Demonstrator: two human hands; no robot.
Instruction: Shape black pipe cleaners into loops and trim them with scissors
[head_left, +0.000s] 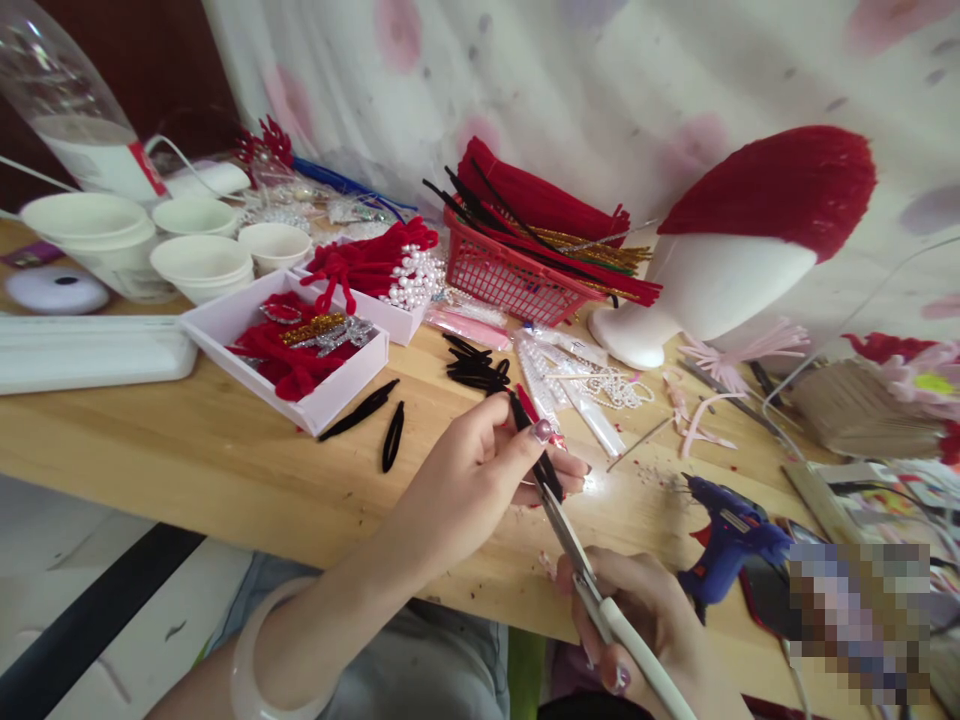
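My left hand (480,450) pinches a black fuzzy chenille piece (517,410) between thumb and fingers, above the table. In my right hand (637,600) is a pair of scissors (574,560) with metal blades and white handles. The blade tips meet the lower end of the black piece; whether they are parted there I cannot tell. Just beyond my left hand lies a small pile of black chenille loops (472,365). Two more black pieces, a long one (360,410) and a short loop (392,437), rest on the wood to the left.
A pale box (349,375) holds red, gold and silver pieces. Behind are a red basket (510,270) of chenille stems, paper cups (202,262) and a white head form (720,280) with a red cover. A blue glue gun (731,535) lies to the right on the wooden table (247,490).
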